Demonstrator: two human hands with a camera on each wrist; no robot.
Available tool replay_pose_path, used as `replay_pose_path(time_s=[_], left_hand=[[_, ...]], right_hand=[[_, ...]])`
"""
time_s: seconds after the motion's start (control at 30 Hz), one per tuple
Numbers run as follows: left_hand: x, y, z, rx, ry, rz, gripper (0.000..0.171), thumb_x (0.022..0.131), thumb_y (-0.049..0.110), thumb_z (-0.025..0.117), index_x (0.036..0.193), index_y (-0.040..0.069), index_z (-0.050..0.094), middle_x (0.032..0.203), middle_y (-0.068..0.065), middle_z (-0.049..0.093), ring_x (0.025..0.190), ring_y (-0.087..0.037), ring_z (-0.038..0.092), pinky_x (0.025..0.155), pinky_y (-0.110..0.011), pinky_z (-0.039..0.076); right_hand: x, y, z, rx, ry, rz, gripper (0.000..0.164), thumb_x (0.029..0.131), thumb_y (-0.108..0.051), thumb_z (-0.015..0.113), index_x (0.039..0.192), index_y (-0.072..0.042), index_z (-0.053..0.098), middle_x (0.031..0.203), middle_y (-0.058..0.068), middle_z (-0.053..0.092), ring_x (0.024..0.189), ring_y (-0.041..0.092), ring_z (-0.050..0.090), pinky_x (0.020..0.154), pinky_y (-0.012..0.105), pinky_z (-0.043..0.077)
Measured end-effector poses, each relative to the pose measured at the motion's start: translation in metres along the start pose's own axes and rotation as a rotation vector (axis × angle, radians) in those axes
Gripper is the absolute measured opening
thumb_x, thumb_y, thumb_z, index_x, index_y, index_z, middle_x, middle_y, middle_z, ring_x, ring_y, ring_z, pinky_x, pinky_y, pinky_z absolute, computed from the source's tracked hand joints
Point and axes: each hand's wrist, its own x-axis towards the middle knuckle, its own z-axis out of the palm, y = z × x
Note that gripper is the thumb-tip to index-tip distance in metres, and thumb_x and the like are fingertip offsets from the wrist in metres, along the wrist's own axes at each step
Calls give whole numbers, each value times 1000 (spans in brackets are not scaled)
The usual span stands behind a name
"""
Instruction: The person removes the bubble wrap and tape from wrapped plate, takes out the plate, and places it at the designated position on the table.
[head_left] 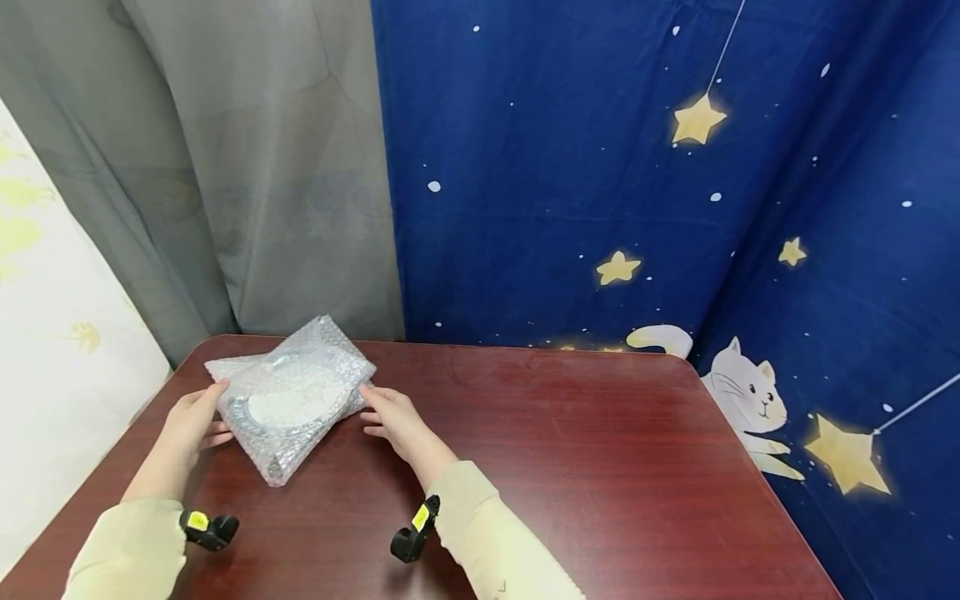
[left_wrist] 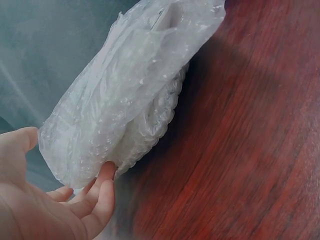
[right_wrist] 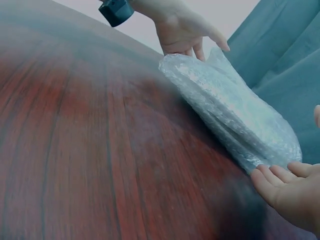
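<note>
A bubble-wrap package lies at the far left of the table, with a whitish round shape showing dimly through the clear plastic. My left hand is at its left edge. In the left wrist view, the fingers touch the package's lower edge while the thumb stands apart from them near a corner. My right hand is at the opposite edge. The right wrist view shows its nearly straight fingers touching the wrap from below, with the thumb raised. What the wrap encloses cannot be made out.
The dark red-brown table stretches away to the right. Behind it hang a grey curtain and a blue curtain printed with stars and a cat. Small black devices with yellow labels sit on both wrists.
</note>
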Motion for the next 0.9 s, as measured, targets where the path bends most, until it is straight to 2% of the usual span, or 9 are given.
replay_pose_path(time_s=[0.17, 0.4, 0.63, 0.9], left_hand=[[0, -1, 1, -14, 0, -7, 88, 98, 51, 37, 144, -17, 6, 118, -29, 39, 61, -8, 56, 62, -30, 56], [3, -2, 0, -20, 2, -12, 88, 97, 52, 37, 145, -16, 7, 119, -29, 40, 62, -8, 56, 62, -29, 56], [6, -1, -2, -53, 0, -30, 87, 98, 50, 40, 146, -14, 7, 120, -27, 37, 60, -8, 56, 62, -29, 56], [6, 1, -2, -34, 8, -18, 84, 97, 49, 42, 145, -14, 14, 104, -17, 44, 61, -9, 56, 62, -29, 56]], right_hand=[[2, 7, 4, 20, -19, 34, 48, 93, -29, 63, 126, 4, 53, 120, 18, 57, 107, 36, 59, 87, 46, 49], [3, 14, 7, 44, -88, 56, 51, 95, -31, 60, 133, 3, 50, 115, 16, 59, 106, 34, 61, 89, 46, 48], [4, 15, 11, 68, -113, 63, 53, 96, -30, 58, 137, 3, 45, 114, 16, 60, 106, 34, 61, 89, 46, 48], [5, 14, 14, 125, -144, 66, 58, 97, -29, 56, 141, 5, 39, 119, 20, 57, 109, 36, 59, 92, 48, 46]])
